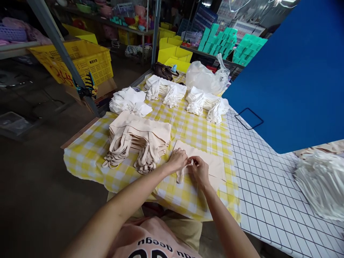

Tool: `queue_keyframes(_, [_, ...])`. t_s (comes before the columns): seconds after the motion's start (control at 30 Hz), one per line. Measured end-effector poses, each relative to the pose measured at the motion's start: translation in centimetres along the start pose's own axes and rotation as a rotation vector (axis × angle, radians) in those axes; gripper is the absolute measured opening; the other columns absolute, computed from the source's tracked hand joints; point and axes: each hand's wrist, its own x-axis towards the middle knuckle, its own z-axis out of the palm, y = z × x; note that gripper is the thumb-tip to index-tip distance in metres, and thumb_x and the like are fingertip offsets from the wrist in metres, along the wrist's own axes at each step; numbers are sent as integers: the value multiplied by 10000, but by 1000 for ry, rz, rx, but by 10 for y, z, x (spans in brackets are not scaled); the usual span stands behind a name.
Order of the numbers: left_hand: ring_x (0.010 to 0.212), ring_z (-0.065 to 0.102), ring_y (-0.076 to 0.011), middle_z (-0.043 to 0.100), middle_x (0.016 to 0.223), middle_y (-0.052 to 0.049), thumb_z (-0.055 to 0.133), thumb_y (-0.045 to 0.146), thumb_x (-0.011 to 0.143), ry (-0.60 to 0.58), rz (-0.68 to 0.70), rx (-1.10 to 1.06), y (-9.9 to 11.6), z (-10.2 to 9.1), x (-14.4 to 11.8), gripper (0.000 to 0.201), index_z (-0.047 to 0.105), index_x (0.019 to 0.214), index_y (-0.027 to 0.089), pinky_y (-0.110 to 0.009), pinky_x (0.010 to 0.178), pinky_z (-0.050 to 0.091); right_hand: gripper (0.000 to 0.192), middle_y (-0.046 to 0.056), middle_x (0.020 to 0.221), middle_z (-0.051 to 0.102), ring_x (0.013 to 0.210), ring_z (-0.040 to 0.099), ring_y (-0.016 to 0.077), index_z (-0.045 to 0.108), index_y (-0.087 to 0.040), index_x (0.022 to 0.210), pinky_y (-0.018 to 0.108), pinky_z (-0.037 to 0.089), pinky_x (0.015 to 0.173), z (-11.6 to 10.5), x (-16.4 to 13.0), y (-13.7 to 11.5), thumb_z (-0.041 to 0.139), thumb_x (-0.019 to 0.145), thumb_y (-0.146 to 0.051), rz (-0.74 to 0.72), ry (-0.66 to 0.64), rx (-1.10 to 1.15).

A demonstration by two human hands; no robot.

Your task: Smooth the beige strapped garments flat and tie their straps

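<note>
Hands first: my left hand [177,159] and right hand [199,171] are close together, almost touching, both pinching the strap [180,175] of a beige tote bag [212,163] between thumb and fingertips. That bag lies flat on the yellow checked cloth [188,130] covering the desk, and the strap's loop hangs toward me off the bag's near edge, just under my left hand.

Everything else, going by that bag: right beside it on the left sits a stack of the same beige bags [139,138], straps dangling off the front in a bunch. Beyond that stack, farther from me, is a loose heap of white cloth [129,101]. Straight behind the bag, well back, are two rows of folded white bundles [164,90] [206,104], and past those a clear plastic bag [205,77] plus a dark brown handbag [163,71]. To the right of the bag the desk switches to a white grid-pattern surface [268,186], with a pile of white stuff [321,182] at its far right and a big blue board [295,79] standing behind it. Way off left, a yellow crate [80,59] sits on the floor.
</note>
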Motion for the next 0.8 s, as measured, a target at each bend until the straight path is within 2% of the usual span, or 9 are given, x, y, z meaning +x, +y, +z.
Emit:
queue_keyframes(0.33, [936, 486, -224, 613, 889, -69, 507, 216, 839, 4, -4, -50, -1, -1, -2, 177, 670, 807, 153, -339, 829, 391, 177, 56, 724, 588, 706, 528, 189, 601, -190, 753, 291, 412, 636, -10, -4, 4, 434, 715, -146, -176, -58, -87])
queue_keyframes(0.47, [945, 487, -209, 618, 888, -53, 508, 188, 834, -9, 10, -75, -2, -6, -4, 175, 682, 828, 172, -309, 830, 400, 166, 27, 709, 562, 638, 507, 158, 600, -192, 801, 258, 393, 568, -14, -13, -1, 436, 796, -165, -210, -2, -61])
queue_keyframes(0.6, [939, 488, -198, 621, 881, -45, 517, 134, 796, -27, 23, -95, -2, -13, -7, 194, 699, 845, 181, -282, 823, 416, 162, 10, 710, 526, 599, 491, 133, 598, -195, 865, 243, 393, 552, -20, -31, -7, 441, 846, -155, -299, 32, -26])
queue_keyframes(0.8, [907, 486, -190, 612, 880, -57, 436, 12, 745, -19, 41, -114, -7, -9, -12, 349, 714, 898, 158, -276, 852, 419, 182, 28, 670, 516, 641, 465, 154, 609, -183, 886, 258, 367, 577, -30, -77, -13, 431, 891, -148, -558, -118, -289])
